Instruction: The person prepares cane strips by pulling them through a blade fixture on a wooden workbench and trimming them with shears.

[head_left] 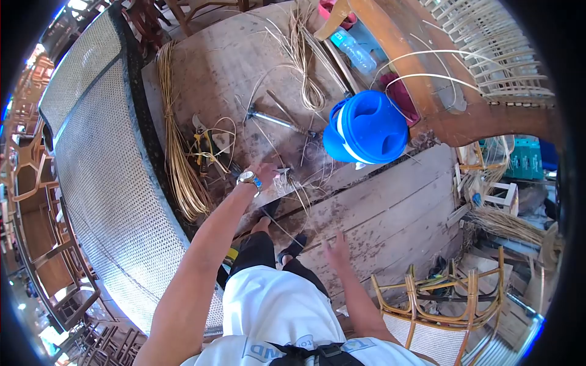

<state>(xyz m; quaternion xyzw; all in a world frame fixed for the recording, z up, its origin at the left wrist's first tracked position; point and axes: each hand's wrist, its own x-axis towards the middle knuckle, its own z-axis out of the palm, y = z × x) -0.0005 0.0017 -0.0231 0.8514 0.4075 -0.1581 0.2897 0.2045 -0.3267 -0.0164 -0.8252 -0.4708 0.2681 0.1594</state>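
My left hand, with a watch at its wrist, reaches low over the floorboards. Its fingers look closed, and a small pale pointed piece shows at their tips; I cannot make out what it is. Beside this hand lie yellow-and-black hand tools and thin loose cane strips. A long bundle of cane strands lies to the left. My right hand hangs above the boards with fingers apart, holding nothing.
A blue water jug stands ahead, near a plastic bottle and a wooden chair frame. A metal rod tool and coiled cane lie beyond. A woven panel flanks the left; a rattan chair stands right.
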